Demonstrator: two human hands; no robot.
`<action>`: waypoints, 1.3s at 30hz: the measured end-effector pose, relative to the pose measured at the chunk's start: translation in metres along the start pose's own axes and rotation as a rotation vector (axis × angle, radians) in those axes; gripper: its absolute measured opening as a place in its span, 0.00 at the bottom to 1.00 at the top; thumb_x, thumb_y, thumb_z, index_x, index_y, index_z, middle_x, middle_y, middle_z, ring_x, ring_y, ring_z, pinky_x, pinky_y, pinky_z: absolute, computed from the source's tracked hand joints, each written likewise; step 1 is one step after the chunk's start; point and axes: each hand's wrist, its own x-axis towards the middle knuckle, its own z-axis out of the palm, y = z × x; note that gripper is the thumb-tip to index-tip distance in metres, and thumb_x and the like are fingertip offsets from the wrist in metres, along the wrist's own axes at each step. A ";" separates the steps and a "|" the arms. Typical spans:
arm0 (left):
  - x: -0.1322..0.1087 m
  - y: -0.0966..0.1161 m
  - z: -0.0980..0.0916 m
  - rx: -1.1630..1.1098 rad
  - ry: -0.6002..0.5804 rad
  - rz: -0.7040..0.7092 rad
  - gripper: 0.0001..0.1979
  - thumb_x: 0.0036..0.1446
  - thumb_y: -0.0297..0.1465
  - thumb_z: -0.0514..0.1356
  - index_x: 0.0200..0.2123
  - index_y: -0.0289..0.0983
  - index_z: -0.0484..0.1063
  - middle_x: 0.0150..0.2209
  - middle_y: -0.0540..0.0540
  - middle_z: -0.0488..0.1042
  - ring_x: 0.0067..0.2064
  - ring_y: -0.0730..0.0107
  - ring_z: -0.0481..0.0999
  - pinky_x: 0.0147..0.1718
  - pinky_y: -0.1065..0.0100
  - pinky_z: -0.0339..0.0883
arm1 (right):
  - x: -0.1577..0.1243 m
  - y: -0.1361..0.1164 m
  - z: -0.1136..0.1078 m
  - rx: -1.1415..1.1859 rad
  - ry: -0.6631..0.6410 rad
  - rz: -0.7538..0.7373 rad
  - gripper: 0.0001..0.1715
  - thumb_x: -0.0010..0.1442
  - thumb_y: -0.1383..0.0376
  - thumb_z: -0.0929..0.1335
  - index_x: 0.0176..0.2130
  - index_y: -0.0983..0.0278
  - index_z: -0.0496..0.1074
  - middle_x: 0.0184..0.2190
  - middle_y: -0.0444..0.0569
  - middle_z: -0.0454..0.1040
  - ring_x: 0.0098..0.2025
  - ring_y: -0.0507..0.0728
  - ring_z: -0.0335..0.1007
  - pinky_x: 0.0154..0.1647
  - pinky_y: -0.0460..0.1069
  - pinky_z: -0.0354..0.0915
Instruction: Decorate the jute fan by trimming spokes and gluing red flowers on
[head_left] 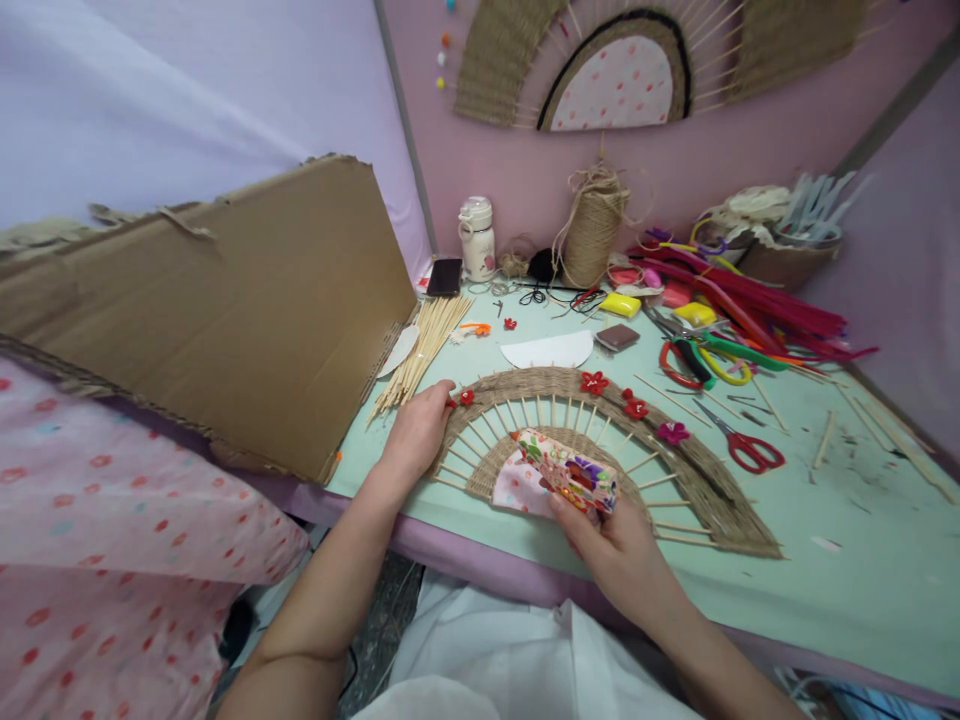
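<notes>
A glue gun (574, 472) is clamped in the right hand (622, 550) above the fan (547, 382), nozzle (515, 436) pointed left toward the left hand (420, 425), whose grip at the fan's left end cannot be told.

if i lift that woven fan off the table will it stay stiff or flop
The woven fan looks light, mostly weave over thin sticks. It would probably stay fairly stiff along those sticks, though it might flex where they run bare. The red flowers look raised, so they could snag.
</notes>
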 end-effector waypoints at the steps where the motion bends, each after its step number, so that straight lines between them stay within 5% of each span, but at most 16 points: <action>1: 0.000 0.000 0.000 0.003 0.001 0.002 0.14 0.60 0.25 0.52 0.49 0.38 0.66 0.40 0.44 0.77 0.43 0.59 0.76 0.40 0.63 0.66 | 0.000 0.000 0.000 0.001 -0.001 0.000 0.17 0.60 0.55 0.65 0.45 0.60 0.74 0.33 0.51 0.77 0.41 0.64 0.73 0.38 0.55 0.69; 17: -0.002 -0.002 0.003 -0.067 0.059 0.037 0.14 0.58 0.29 0.56 0.48 0.38 0.66 0.43 0.43 0.74 0.46 0.60 0.73 0.46 0.61 0.66 | -0.001 0.002 0.000 -0.006 -0.012 0.004 0.16 0.60 0.57 0.65 0.45 0.60 0.74 0.32 0.50 0.76 0.40 0.63 0.72 0.37 0.54 0.69; 39: -0.001 0.000 0.001 -0.123 0.035 0.000 0.15 0.59 0.26 0.54 0.50 0.39 0.65 0.39 0.45 0.77 0.42 0.63 0.75 0.43 0.63 0.67 | 0.001 0.001 0.000 0.006 -0.028 0.014 0.18 0.60 0.57 0.65 0.49 0.59 0.73 0.37 0.51 0.78 0.46 0.66 0.72 0.42 0.57 0.70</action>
